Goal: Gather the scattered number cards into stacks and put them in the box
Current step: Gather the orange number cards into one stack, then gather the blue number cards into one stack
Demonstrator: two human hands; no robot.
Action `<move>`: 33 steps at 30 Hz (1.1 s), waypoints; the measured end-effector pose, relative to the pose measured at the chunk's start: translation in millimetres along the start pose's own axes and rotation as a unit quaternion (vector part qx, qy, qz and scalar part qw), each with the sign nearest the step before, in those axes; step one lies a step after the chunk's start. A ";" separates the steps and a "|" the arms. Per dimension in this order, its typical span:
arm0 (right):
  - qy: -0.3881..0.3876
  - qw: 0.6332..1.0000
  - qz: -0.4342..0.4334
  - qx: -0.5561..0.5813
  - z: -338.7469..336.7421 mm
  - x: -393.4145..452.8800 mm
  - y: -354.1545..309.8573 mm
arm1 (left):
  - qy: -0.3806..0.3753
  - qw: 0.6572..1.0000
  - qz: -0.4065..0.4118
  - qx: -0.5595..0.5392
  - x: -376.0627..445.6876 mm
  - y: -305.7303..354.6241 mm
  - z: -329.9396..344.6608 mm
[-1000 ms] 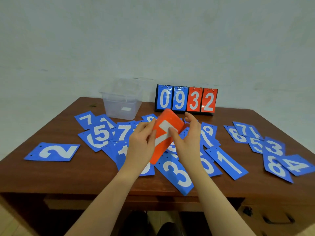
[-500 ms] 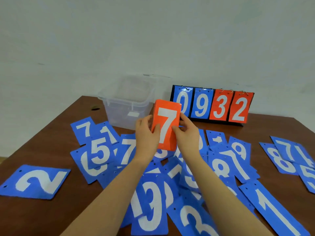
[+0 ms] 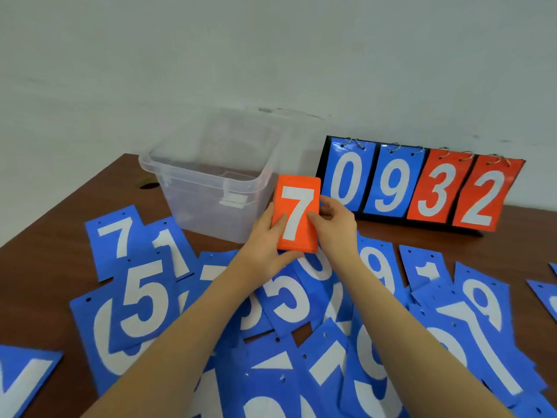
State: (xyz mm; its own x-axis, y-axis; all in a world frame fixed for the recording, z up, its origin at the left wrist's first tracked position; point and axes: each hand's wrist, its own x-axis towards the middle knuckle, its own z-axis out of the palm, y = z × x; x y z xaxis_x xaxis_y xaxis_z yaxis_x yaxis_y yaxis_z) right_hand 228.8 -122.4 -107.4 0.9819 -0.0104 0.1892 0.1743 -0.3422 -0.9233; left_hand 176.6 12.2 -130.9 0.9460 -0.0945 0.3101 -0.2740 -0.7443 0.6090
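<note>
The box (image 3: pixel 211 188) stands left of the scoreboard (image 3: pixel 419 188), both behind number cards (image 3: pixel 144 303) scattered on the table (image 3: pixel 48 236).

A plain indoor room, perhaps a classroom or office, shown by a dark wooden tabletop (image 3: pixel 57 236) against a bare pale wall (image 3: pixel 271 55), with a flip scoreboard (image 3: pixel 419 185) standing at the tabletop's far edge.

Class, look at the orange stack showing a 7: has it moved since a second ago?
Yes. The orange stack has turned upright and moved farther up the table, now held between the clear box and the scoreboard.
</note>
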 end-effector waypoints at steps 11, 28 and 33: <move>-0.035 0.985 -0.039 -0.162 -28.5 -7.7 2.3 | -0.114 0.987 -0.091 0.073 16.4 2.3 0.6; -0.247 0.933 -0.023 -0.260 -112.1 -211.0 -22.6 | -0.073 0.994 -0.021 0.073 -175.8 95.4 -41.8; -0.251 0.893 -0.011 -0.373 -125.2 -240.8 -10.6 | -0.147 0.983 -0.035 0.102 -204.1 117.9 -25.9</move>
State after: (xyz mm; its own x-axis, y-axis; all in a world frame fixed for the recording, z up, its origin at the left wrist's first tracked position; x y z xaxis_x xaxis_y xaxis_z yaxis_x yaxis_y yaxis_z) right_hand -18.8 -233.9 -101.4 0.9211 0.3622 -0.1427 0.2794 -0.8703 -0.4056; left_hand -53.3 -39.1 -103.4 0.9785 -0.2040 0.0296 -0.1951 -0.8699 0.4530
